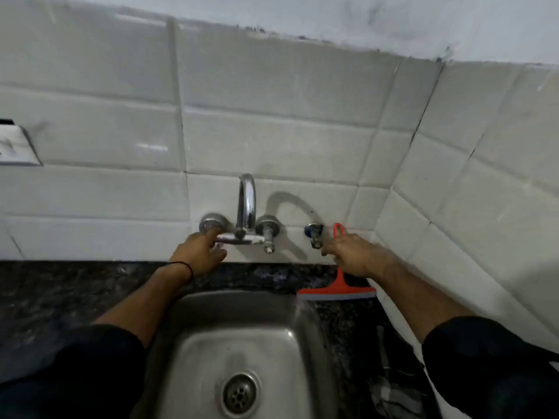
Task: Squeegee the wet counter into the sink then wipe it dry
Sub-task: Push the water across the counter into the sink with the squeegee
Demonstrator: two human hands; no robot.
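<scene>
Both arms are stretched out over the steel sink [193, 343], sleeves pushed back. The left hand [199, 252] is up at the wall-mounted mixer, its fingers bent together round the left tap handle [211, 225], thumb underneath. The curved chrome spout [247, 201] rises just beside it, with the right tap handle [267, 229] on the far side, untouched.

Over on the right, the right hand [354, 255] has the red squeegee [337, 290] by its handle, fingers wrapped tight round the stem. The red hanging loop pokes out above the knuckles, close to a small angle valve [314, 234] on the tiled wall [272, 131]. The handle stands nearly upright, and the blade sits down on the dark speckled counter [60, 291], right at the back right corner of the sink rim. Whether it touches the rim is hard to tell.

A checked cloth [393, 391] lies on the counter to the right of the basin, under the right forearm. The drain [240, 393] shows at the bottom.
</scene>
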